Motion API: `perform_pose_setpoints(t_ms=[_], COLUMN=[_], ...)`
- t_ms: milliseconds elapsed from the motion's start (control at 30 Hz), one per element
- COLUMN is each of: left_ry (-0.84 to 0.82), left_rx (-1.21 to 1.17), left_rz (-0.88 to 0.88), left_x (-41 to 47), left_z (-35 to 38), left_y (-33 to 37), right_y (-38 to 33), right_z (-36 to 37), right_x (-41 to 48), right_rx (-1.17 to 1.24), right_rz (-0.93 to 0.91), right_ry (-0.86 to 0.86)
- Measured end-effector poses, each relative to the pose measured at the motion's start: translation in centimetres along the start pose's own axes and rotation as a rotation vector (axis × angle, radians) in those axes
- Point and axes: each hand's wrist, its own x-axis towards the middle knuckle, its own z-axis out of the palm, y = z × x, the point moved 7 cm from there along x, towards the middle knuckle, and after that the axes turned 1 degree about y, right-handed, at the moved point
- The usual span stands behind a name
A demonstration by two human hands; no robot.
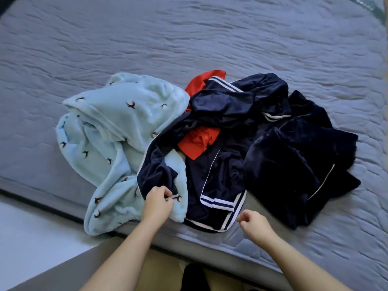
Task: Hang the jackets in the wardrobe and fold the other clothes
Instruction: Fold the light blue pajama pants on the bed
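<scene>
A heap of clothes lies near the front edge of the bed. On the left spreads a light blue fleece garment with small dark bird prints. A navy jacket with white stripes and piping sprawls in the middle, over a red garment. A dark navy velvet piece lies on the right. My left hand pinches the fleece where its edge meets the navy jacket. My right hand hovers just off the striped hem with its fingers loosely curled, holding nothing.
The grey quilted mattress stretches far behind the pile. Its front edge runs diagonally below my hands. A pale floor shows at the lower left. A dark object sits between my forearms at the bottom.
</scene>
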Motion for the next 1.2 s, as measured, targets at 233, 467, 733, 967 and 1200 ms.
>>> perform_pose_setpoints(t_ms=[233, 467, 733, 967, 1200], left_ry=[0.299, -0.054, -0.016, -0.002, 0.154], left_rx=[0.219, 0.004, -1.29, -1.561, -1.633], left_rz=[-0.207, -0.5, -0.415, -0.205, 0.103], left_x=[8.5, 10.2, 6.8, 2.3, -5.0], left_z=[-7.8, -5.1, -11.2, -17.6, -27.5], left_y=[-6.2, -14.0, -8.8, -1.6, 6.3], right_y=[-10.7, -17.3, -21.6, -20.8, -27.3], right_z=[4.1, 10.3, 13.4, 6.7, 0.9], right_x=[6.0, 6.8, 5.1, 4.1, -7.8], right_rx=[-0.074, 0.278, 0.682, 0.588, 0.602], right_rz=[-0.2, -0.108, 0.003, 0.035, -0.256], right_ry=[-0.02, -0.291, -0.287, -0.037, -0.385])
